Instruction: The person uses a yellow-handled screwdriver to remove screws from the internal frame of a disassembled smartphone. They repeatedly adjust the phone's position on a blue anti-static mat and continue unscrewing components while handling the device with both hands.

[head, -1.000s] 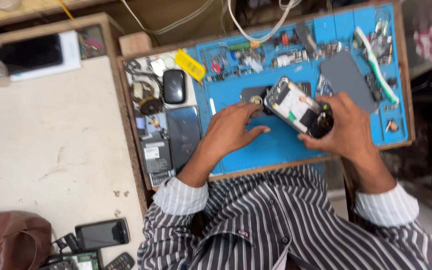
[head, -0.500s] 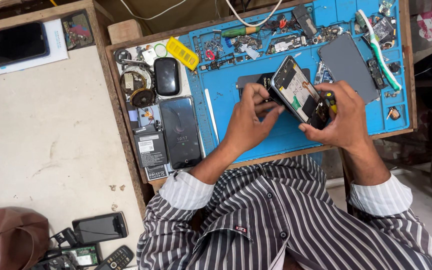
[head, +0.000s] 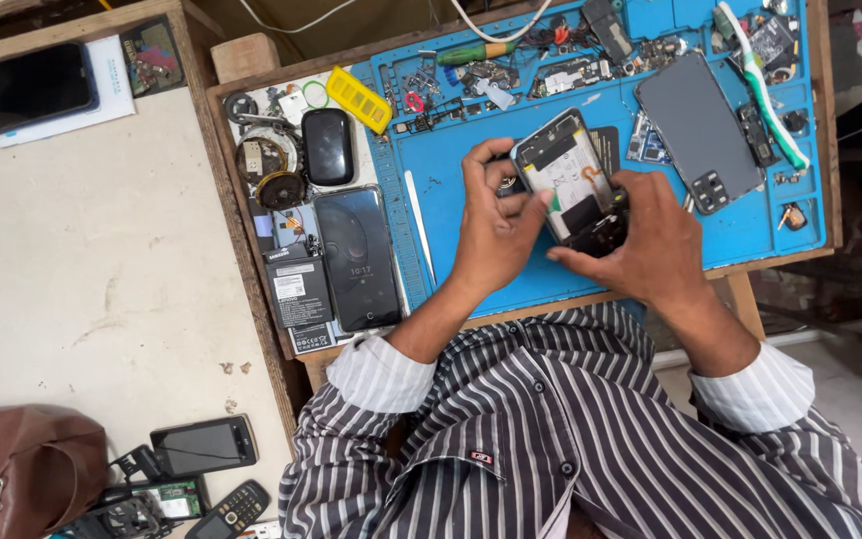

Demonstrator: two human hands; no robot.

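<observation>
Opened phone (head: 569, 172), back cover off, white and black innards showing: one, held tilted above the blue work mat (head: 471, 250), near the mat's centre.

Left hand (head: 496, 225): fingers curled and closed on the phone's left edge, thumb pressed against the exposed inside near the lower left corner. A small dark round part sits under the fingertips at 9 o'clock of the phone; what it is cannot be told.

Right hand (head: 650, 250): fingers bent and clamped over the phone's lower end, at 5 o'clock of the phone, fingertips resting on the dark lower section.

Grey back cover (head: 695, 130) with camera cut-out: one, flat on the mat at 2 o'clock of the held phone, apart from it.

Toothbrush (head: 762, 85), white and green: one, at 3 o'clock of the grey cover, just beside it.

White prying stick (head: 419, 240): one, on the mat at 9 o'clock of the left hand.

Phone with lit screen (head: 356, 258): one, off the mat's left edge, at 9 o'clock of the left hand.

Black oval case (head: 328, 146): one, at 12 o'clock of the lit phone.

Yellow block (head: 359, 100): one, at the mat's upper left corner.

Green-handled screwdriver (head: 476, 52): one, along the mat's top edge.

Brown bag (head: 22, 469): one, lower left, well apart from the wooden bench (head: 226, 190).

Old handsets (head: 202, 444) beside the bag: at least three, partly cut off.
</observation>
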